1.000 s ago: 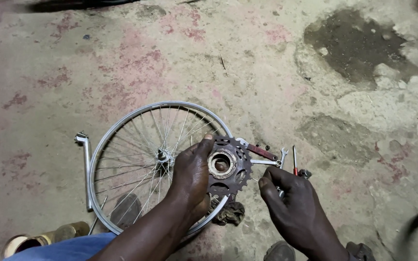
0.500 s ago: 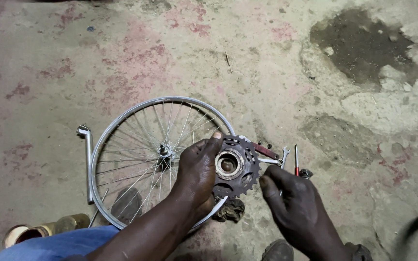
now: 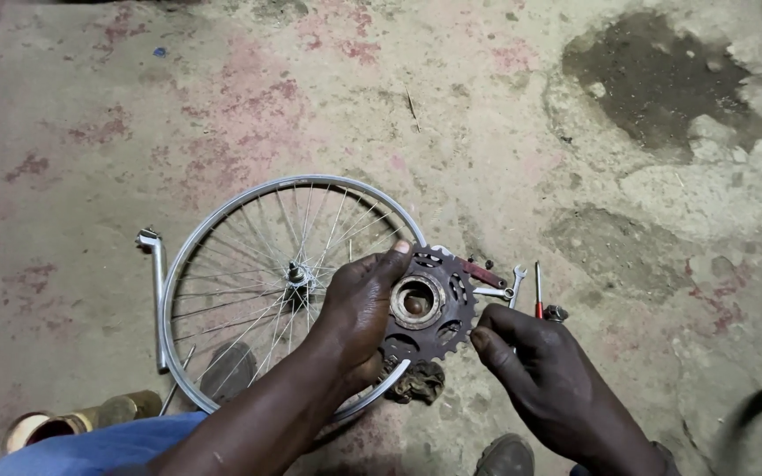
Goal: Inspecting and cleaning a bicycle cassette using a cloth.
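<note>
Concrete floor (image 3: 575,115), stained, patched. Spoked wheel (image 3: 262,282) flat on floor, landmark. Left hand (image 3: 359,308) over wheel's right rim, fingers clamped on rusty sprocket cluster (image 3: 425,308), held up at that rim, teeth facing camera. Right hand (image 3: 549,379) just right of wheel, fingertips touching cluster's lower right edge, fingers loosely curled, not gripping. Metal post (image 3: 159,300) left of wheel. Spanner (image 3: 509,286), red-handled screwdriver (image 3: 538,301) right of wheel, behind cluster.
</note>
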